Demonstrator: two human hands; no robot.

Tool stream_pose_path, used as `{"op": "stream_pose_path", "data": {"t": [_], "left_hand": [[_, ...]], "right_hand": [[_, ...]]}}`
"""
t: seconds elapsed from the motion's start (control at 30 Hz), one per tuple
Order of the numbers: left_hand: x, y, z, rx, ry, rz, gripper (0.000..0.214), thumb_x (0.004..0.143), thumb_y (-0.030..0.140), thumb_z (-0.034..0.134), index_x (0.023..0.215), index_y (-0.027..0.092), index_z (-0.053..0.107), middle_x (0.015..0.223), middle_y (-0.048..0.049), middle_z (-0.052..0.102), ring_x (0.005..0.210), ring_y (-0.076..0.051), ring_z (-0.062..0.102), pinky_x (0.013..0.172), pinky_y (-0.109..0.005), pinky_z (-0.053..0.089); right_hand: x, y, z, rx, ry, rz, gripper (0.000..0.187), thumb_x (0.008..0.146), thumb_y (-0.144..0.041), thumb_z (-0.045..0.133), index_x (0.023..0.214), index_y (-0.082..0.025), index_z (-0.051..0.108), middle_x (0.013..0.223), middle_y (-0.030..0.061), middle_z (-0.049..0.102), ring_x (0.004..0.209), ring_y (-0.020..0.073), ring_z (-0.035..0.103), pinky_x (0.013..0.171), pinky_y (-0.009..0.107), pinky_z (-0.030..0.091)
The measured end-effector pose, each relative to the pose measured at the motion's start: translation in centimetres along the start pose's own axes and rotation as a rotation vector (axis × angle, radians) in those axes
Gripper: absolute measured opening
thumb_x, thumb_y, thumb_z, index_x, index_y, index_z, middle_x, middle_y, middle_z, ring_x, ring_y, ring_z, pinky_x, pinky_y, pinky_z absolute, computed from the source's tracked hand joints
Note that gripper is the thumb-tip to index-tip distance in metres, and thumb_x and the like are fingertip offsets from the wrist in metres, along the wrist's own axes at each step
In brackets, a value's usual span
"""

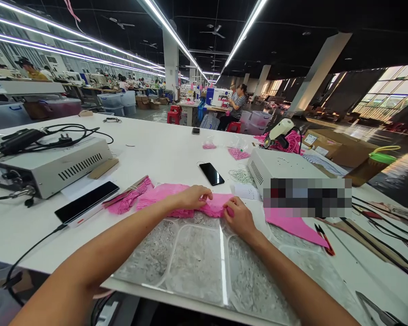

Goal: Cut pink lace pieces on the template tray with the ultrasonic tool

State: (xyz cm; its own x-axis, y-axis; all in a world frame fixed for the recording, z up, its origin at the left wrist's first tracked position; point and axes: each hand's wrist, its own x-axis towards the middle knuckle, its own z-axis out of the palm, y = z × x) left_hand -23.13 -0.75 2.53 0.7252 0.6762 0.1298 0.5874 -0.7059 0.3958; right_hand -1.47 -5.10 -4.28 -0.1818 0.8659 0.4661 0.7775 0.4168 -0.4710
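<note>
A pile of pink fabric pieces [163,194] lies on the white table [156,149] in front of me. My left hand [192,197] rests on top of the pile with fingers curled, pinching a pink piece. My right hand [238,216] grips the right edge of that pink fabric between thumb and fingers. Both hands sit just beyond clear plastic trays [197,262] holding small grey bits. A bundle of pink pieces tied with a band [129,197] lies to the left of the pile.
A black phone [211,174] lies beyond my hands and a dark tablet [86,202] at left. Grey machine boxes stand at left [51,167] and right [282,170]. Red-handled snips [324,237] lie at right. Seated workers are far back.
</note>
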Motion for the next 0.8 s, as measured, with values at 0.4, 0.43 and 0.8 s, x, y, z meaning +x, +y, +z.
{"op": "stream_pose_path", "data": {"t": [0.4, 0.43, 0.8], "left_hand": [[-1.7, 1.5, 0.1, -0.055, 0.02, 0.005, 0.009, 0.073, 0.008, 0.05, 0.074, 0.016, 0.053, 0.074, 0.0009, 0.059, 0.068, -0.013, 0.053, 0.062, -0.022, 0.038], [-1.9, 1.7, 0.1, -0.055, 0.014, 0.014, 0.009, 0.073, 0.008, 0.05, 0.073, 0.016, 0.051, 0.072, 0.0014, 0.058, 0.066, -0.013, 0.052, 0.06, -0.021, 0.037], [-11.3, 2.5, 0.3, 0.062, -0.107, 0.161, 0.019, 0.073, 0.002, 0.058, 0.072, 0.02, 0.05, 0.077, 0.0013, 0.06, 0.071, -0.012, 0.056, 0.066, -0.021, 0.043]], "right_hand": [[-1.0, -2.7, 0.9, -0.085, 0.1, -0.211, 0.046, 0.073, -0.033, 0.065, 0.116, -0.017, 0.056, 0.121, 0.015, 0.056, 0.112, 0.0293, 0.055, 0.093, 0.046, 0.049], [-0.9, -2.7, 1.2, -0.099, 0.102, -0.233, 0.039, 0.075, -0.027, 0.061, 0.113, -0.018, 0.058, 0.116, 0.014, 0.06, 0.108, 0.0281, 0.057, 0.091, 0.045, 0.051], [-7.5, -2.9, -2.3, -0.034, -0.069, -0.614, 0.033, 0.079, -0.005, 0.052, 0.105, -0.02, 0.065, 0.1, 0.008, 0.071, 0.09, 0.0197, 0.066, 0.078, 0.034, 0.057]]}}
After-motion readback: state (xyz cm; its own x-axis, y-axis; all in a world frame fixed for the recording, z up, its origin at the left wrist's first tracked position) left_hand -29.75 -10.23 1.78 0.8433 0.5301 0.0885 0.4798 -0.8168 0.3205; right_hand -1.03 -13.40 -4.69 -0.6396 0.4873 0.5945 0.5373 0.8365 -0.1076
